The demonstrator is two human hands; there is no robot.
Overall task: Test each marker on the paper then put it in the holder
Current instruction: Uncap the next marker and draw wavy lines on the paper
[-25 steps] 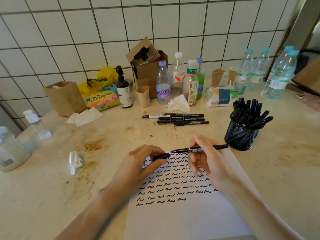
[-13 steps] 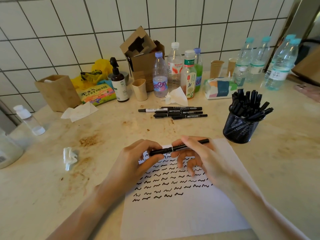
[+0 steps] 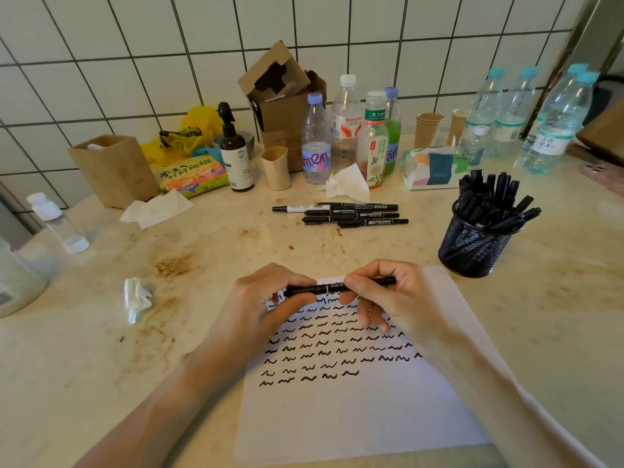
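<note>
While both hands meet over the top of the sheet, the left hand (image 3: 260, 305) pinches the left end of a black marker (image 3: 332, 288) between thumb and curled fingers, and the right hand (image 3: 388, 298) grips the right half of the same marker with thumb and forefinger, its other fingers curled down toward the page. That marker lies almost level, slightly higher at its right end, held just above the white paper (image 3: 354, 417). Rows of short black squiggles (image 3: 324, 346) fill the paper's upper half; the lowest row stops partway across. Whether the cap is fully seated cannot be told, as the left fingers cover that end.

Right of the hands and beyond the paper's far corner stands a black mesh holder (image 3: 472, 251), crowded with black markers (image 3: 489, 201) leaning at all angles. Farther back, near the middle of the stained countertop (image 3: 101, 366), four more markers (image 3: 341, 214) lie side by side. Left of the paper sits a crumpled tissue (image 3: 136, 298). Along the tiled wall (image 3: 135, 45) stand drink bottles (image 3: 347, 130), a dark pump bottle (image 3: 234, 153), a torn cardboard box (image 3: 280, 96), a tissue pack (image 3: 435, 167) and clear water bottles (image 3: 553, 123).
</note>
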